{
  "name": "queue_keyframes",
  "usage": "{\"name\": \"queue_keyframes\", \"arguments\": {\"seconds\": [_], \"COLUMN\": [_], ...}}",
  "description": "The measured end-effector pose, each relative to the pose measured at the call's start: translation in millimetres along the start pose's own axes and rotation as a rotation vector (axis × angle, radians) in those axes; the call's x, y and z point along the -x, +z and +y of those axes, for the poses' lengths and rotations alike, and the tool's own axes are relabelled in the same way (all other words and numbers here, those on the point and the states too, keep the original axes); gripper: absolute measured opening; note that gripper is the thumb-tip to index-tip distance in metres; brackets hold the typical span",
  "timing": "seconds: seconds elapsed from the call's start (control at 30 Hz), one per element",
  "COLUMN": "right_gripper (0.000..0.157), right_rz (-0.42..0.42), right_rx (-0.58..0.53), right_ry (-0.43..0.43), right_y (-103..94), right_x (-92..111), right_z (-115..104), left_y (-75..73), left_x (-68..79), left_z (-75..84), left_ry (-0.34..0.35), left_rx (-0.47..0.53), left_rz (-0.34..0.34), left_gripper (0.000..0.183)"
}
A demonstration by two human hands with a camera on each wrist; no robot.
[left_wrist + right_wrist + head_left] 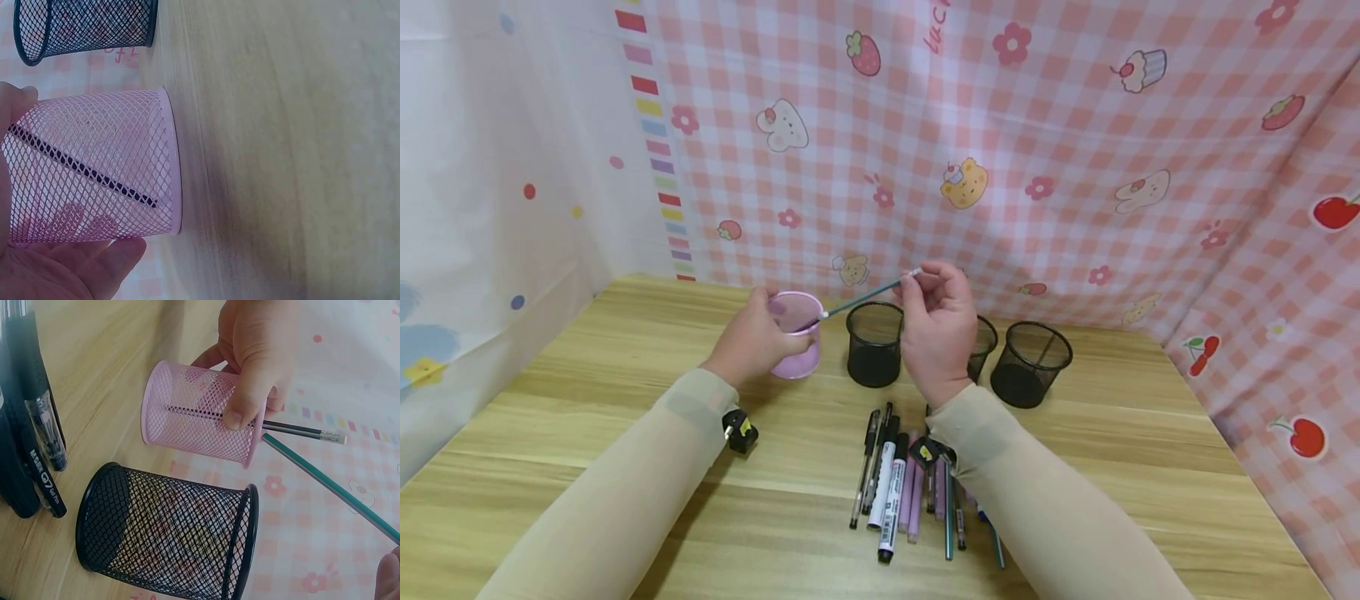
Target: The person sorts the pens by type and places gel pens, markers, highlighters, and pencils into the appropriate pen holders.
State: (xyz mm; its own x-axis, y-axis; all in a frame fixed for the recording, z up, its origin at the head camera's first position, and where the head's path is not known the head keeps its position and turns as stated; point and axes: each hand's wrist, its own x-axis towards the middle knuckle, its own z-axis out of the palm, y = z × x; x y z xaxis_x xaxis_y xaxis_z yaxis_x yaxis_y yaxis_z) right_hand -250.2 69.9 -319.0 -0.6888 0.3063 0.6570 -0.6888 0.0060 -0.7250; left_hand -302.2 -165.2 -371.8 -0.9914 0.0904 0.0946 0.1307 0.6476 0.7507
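Observation:
A pink mesh pen holder (797,365) stands on the table's left side, and my left hand (751,340) grips it around the side, thumb toward me. Inside it a dark pencil (294,430) leans, its white eraser end poking above the rim. My right hand (938,333) pinches a teal pencil (865,297) near its upper end and holds it aslant. In the right wrist view the pencil's lower tip is at the pink rim; whether it has passed inside cannot be made out.
Right of the pink holder stand several black mesh pen holders (874,362), one partly behind my right hand. Nearer me lies a row of pens, white markers (889,492), pink pens (913,500) and teal pencils (949,517), partly under my right forearm. Checked cloth (880,150) hangs behind.

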Motion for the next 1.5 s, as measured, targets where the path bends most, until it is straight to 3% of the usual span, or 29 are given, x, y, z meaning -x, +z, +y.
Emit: {"name": "queue_keyframes", "arguments": {"seconds": [1.07,1.5], "right_gripper": [0.011,0.009], "right_rz": [-0.160,-0.205], "right_rx": [0.274,0.325], "right_ry": [0.037,0.056], "right_y": [5.9,10.4], "right_x": [18,22], "right_z": [12,15], "left_y": [1.6,2.6], "left_x": [-2.3,-2.9], "left_z": [-3.2,-2.1], "left_ry": [0.004,0.002], "left_rx": [-0.002,-0.004], "left_rz": [0.014,0.011], "left_gripper": [0.102,0.104]}}
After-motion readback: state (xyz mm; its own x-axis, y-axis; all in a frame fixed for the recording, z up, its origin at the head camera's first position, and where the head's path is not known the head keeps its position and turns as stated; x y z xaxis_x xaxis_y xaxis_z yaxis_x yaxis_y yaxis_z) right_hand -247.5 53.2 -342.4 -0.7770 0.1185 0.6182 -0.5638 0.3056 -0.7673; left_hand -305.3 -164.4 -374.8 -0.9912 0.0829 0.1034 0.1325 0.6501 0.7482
